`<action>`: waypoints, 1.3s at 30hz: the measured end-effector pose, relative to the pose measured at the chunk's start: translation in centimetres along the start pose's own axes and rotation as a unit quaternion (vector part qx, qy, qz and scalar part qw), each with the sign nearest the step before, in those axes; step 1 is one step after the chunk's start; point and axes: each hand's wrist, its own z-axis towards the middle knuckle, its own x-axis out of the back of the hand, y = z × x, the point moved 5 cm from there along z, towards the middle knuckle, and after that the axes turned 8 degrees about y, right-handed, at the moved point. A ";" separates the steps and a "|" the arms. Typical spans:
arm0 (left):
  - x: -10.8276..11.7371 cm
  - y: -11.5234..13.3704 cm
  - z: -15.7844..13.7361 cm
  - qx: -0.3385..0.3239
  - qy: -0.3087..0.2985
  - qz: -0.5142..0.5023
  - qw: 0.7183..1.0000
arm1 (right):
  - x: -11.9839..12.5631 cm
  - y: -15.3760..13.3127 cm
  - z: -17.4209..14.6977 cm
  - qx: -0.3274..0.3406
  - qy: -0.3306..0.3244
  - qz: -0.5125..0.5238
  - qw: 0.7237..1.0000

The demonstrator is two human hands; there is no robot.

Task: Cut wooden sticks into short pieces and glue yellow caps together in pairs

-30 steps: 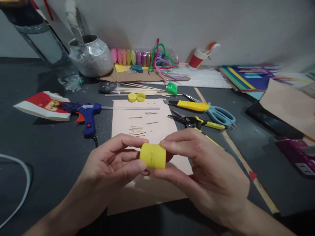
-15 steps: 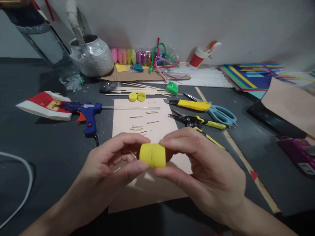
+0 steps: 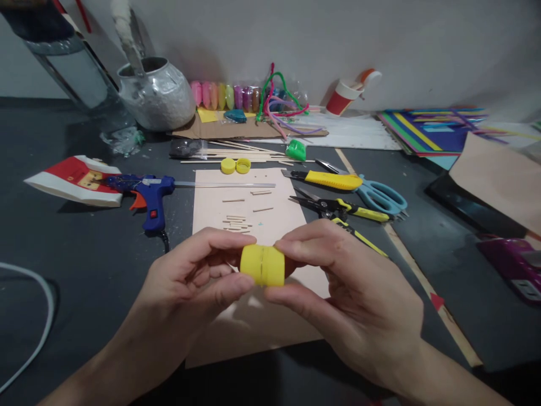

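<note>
Two yellow bottle caps (image 3: 262, 265) are held rim to rim above the paper, with a thin uneven seam between them. My left hand (image 3: 190, 287) pinches the left cap between thumb and fingers. On the other side, my right hand (image 3: 350, 287) grips the right cap the same way. Beneath them lies a pale sheet of paper (image 3: 211, 332). Short cut wooden sticks (image 3: 236, 223) are scattered on it beyond my hands. Two more yellow caps (image 3: 228, 166) sit at the sheet's far edge, one of them showing its hollow inside.
To the left, a blue glue gun (image 3: 154, 197) rests with its nozzle on a red and white carton piece (image 3: 80, 180). A yellow cutter (image 3: 332, 180), blue scissors (image 3: 382, 197) and pliers (image 3: 359, 211) lie right. A silver pot (image 3: 158, 93) stands behind; a white cable (image 3: 46, 293) curves at left.
Both hands keep hold of the yellow caps in nearly the same place. The pair has turned very slightly, and the seam shows a little differently.
</note>
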 end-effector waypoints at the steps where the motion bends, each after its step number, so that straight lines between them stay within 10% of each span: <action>1: 0.0 0.0 0.0 -0.001 0.001 0.000 1.000 | 0.0 0.0 0.0 -0.003 -0.002 -0.002 1.000; 39: -0.2 -0.2 0.1 0.012 0.015 -0.048 0.999 | -0.4 0.7 -0.4 -0.038 0.018 0.054 0.998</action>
